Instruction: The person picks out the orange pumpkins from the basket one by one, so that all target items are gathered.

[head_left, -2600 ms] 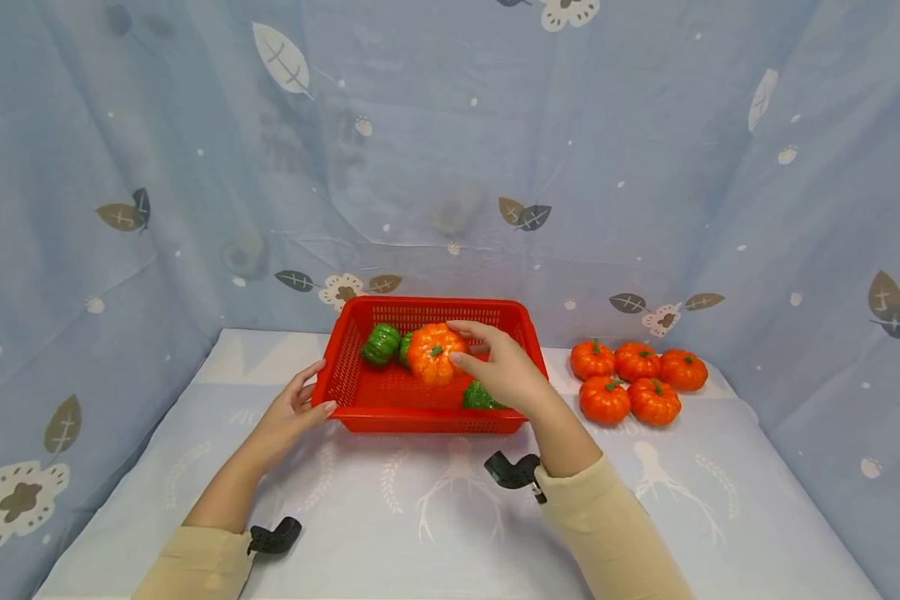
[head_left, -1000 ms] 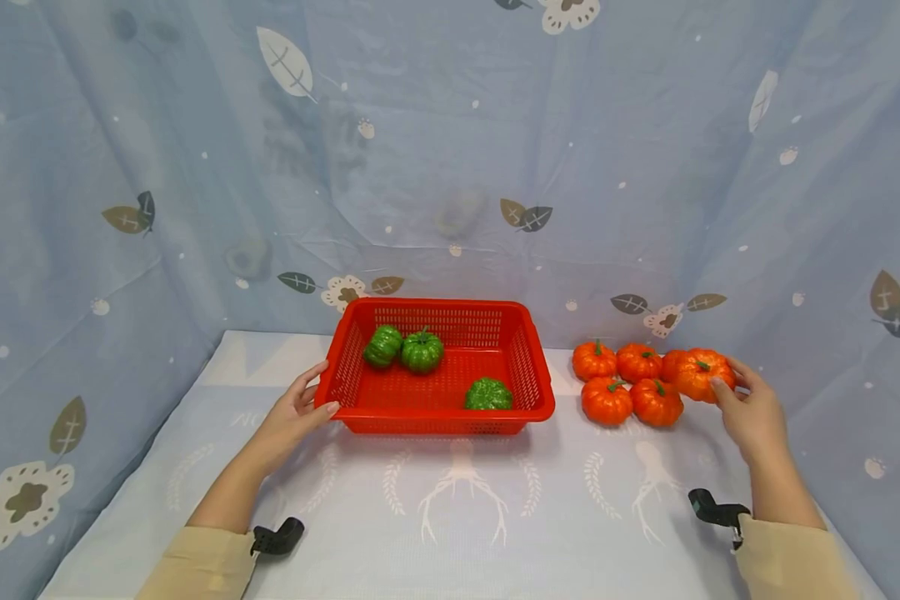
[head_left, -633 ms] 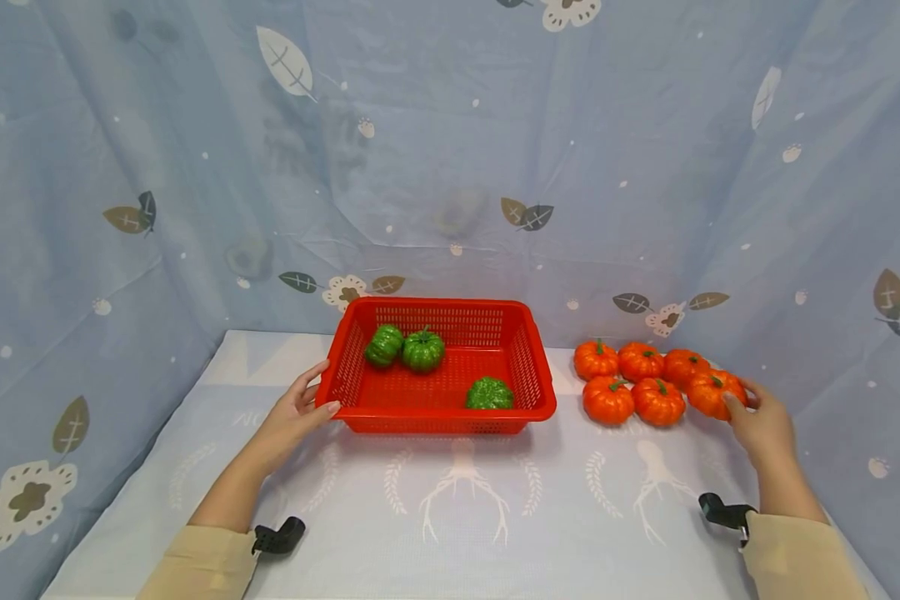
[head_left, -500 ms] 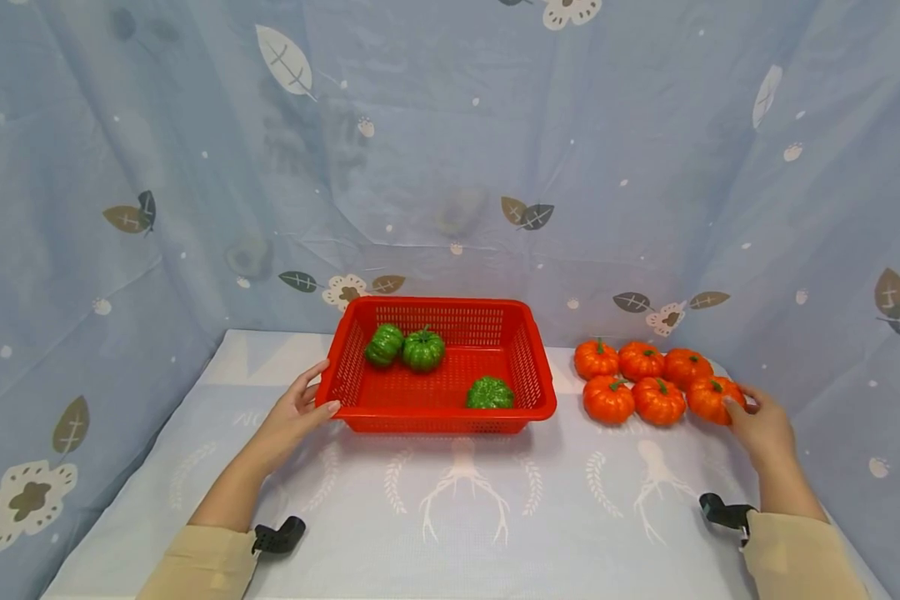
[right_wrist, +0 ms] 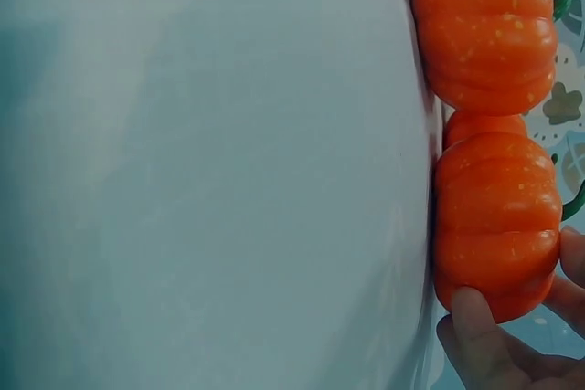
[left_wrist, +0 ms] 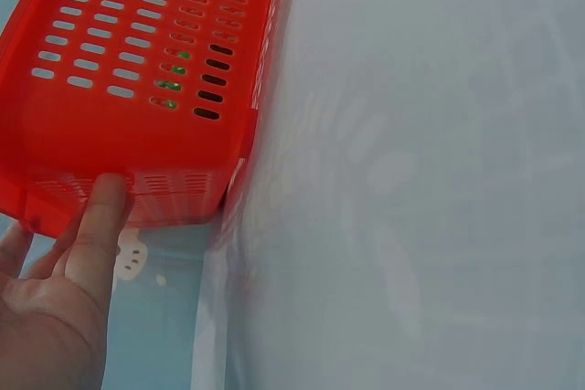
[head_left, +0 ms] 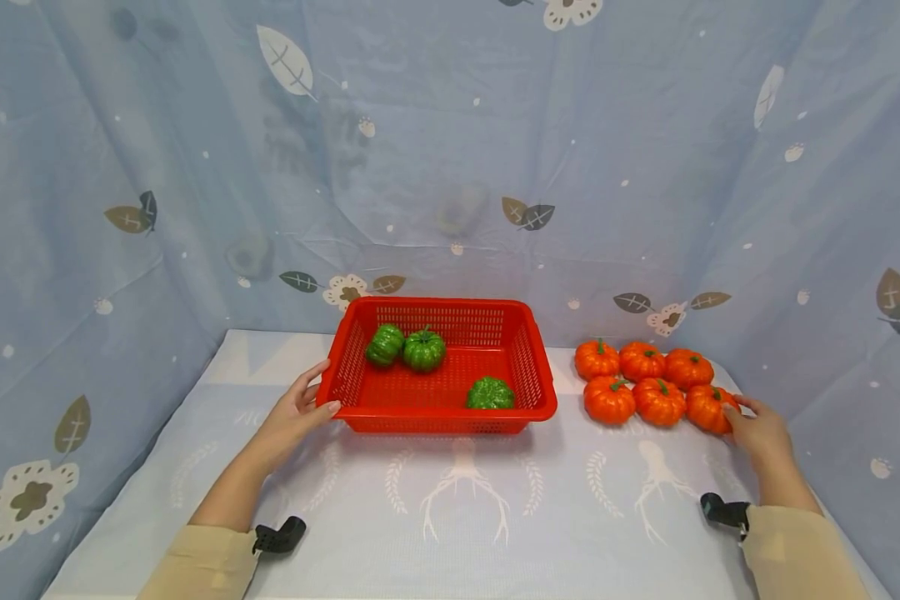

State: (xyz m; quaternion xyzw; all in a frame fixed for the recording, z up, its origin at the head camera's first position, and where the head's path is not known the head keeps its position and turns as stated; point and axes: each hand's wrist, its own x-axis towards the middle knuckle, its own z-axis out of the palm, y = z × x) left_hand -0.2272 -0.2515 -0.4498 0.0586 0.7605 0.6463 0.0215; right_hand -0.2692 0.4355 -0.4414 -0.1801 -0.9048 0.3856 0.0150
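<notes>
My left hand (head_left: 291, 423) grips the left front corner of a red plastic basket (head_left: 438, 414), thumb at the front rim and fingers along the side. Inside lie a green pumpkin (head_left: 384, 345) tipped on its side, another green pumpkin (head_left: 423, 351) beside it, and a third green pumpkin (head_left: 490, 393) near the front right. At the right, my right hand (head_left: 765, 435) holds an orange pumpkin (head_left: 707, 408) that rests on the table, the thumb on its near side (right_wrist: 498, 216). It ends the front row of orange pumpkins, next to another orange pumpkin (head_left: 659, 402).
Behind that front row stand several more orange pumpkins, such as the back right one (head_left: 688, 368). A white patterned cloth covers the table (head_left: 495, 517). Blue printed curtains (head_left: 450, 167) close off the back and both sides.
My right hand has carried the orange pumpkin from above the basket to the right and lowered it to the end of the front row. My left hand stays at the basket.
</notes>
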